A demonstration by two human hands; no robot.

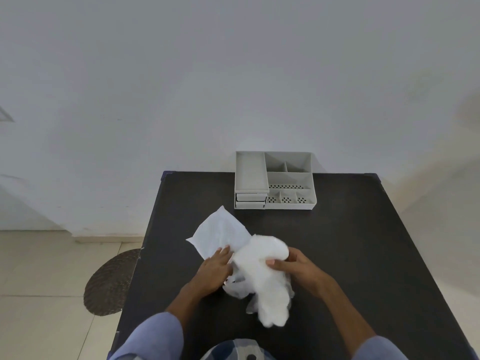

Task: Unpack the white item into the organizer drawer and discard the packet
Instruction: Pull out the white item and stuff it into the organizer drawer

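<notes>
Your light blue sleeves [155, 336] end above bare forearms; a blue-and-white checked garment [233, 350] shows at your lap, hands ungloved.

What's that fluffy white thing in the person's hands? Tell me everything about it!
The fluffy white wad looks like soft cotton wool, lumpy and long. It lies on the dark table, stretching from the middle towards the person. The right hand grips its right side with the thumb on top. The left hand is at its left edge, also pressing on a flat white packet. Crumpled clear plastic peeks from under it.
</notes>
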